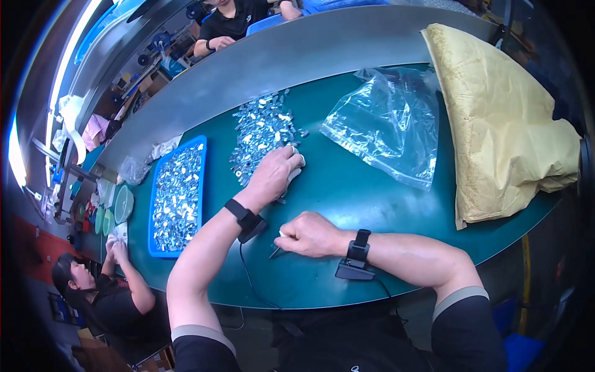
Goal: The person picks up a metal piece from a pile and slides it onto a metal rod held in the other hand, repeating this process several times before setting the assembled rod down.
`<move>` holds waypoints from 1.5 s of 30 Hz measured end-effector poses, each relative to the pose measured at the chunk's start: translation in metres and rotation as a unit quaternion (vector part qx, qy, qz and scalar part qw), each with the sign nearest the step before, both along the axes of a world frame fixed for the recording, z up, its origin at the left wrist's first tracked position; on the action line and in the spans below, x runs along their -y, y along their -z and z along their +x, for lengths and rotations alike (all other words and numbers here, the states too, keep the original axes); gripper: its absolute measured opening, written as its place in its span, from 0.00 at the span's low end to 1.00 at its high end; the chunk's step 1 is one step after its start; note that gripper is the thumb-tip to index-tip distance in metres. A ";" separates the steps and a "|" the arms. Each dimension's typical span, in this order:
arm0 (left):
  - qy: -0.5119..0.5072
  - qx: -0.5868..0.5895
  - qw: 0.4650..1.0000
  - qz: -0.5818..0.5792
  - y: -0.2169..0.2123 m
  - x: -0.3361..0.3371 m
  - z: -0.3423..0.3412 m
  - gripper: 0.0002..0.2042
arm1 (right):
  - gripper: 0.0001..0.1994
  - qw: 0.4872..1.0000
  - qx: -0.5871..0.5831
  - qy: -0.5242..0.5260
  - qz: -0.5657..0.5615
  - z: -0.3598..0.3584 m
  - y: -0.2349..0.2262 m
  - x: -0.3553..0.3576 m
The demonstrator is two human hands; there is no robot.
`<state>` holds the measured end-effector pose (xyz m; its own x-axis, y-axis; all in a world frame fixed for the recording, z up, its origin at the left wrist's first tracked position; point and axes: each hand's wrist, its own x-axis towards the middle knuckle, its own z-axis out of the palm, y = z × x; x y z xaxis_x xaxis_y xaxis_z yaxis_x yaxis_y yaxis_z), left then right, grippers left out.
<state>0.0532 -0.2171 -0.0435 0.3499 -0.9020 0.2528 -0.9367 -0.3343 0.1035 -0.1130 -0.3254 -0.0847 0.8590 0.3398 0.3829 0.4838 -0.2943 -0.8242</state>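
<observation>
A loose pile of small shiny metal pieces [263, 127] lies on the green table mat. My left hand [271, 177] reaches to the pile's near right edge. Its fingers are bent together, with white covers on the fingertips; whatever they pinch is hidden. Closer to me, my right hand [315, 234] is closed in a fist, thumb side to the left. A small dark metal piece [274, 252] pokes out below its fingers. To the left of the pile, a blue tray [204, 180] is filled with similar metal pieces.
A clear plastic bag [387, 127] lies flat at the back right, beside a large crumpled yellow paper sack [496, 130]. Green bowls [123, 203] stand at the far left. One co-worker [118, 291] sits at left, another [232, 25] beyond the grey metal ledge [347, 40]. Cables hang from both wristbands.
</observation>
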 end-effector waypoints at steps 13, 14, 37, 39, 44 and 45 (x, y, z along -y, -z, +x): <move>-0.081 -0.051 0.995 -0.021 -0.009 -0.064 -0.043 0.11 | 0.22 0.997 -0.073 0.003 -0.032 -0.003 -0.007 0.005; -0.081 -0.051 0.995 -0.020 -0.009 -0.065 -0.043 0.11 | 0.23 0.996 -0.081 0.005 -0.034 -0.004 -0.007 0.005; -0.203 -0.345 0.884 -0.241 0.013 -0.136 -0.138 0.10 | 0.14 0.972 -0.202 0.063 0.104 -0.002 -0.010 0.007; -0.195 -0.348 0.884 -0.244 0.016 -0.136 -0.138 0.11 | 0.14 0.971 -0.210 0.064 0.091 -0.003 -0.011 0.007; -0.170 -0.318 0.905 -0.225 0.019 -0.135 -0.132 0.10 | 0.12 0.980 -0.166 0.067 0.084 -0.004 -0.008 0.003; -0.165 -0.301 0.915 -0.213 0.019 -0.134 -0.132 0.10 | 0.12 0.984 -0.142 0.067 0.079 -0.004 -0.006 0.002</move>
<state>-0.0786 -0.0831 -0.0623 0.7768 -0.5867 0.2287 -0.5223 -0.3974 0.7545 -0.1169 -0.3275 -0.0787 0.9721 0.1714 0.1599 0.1928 -0.1963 -0.9614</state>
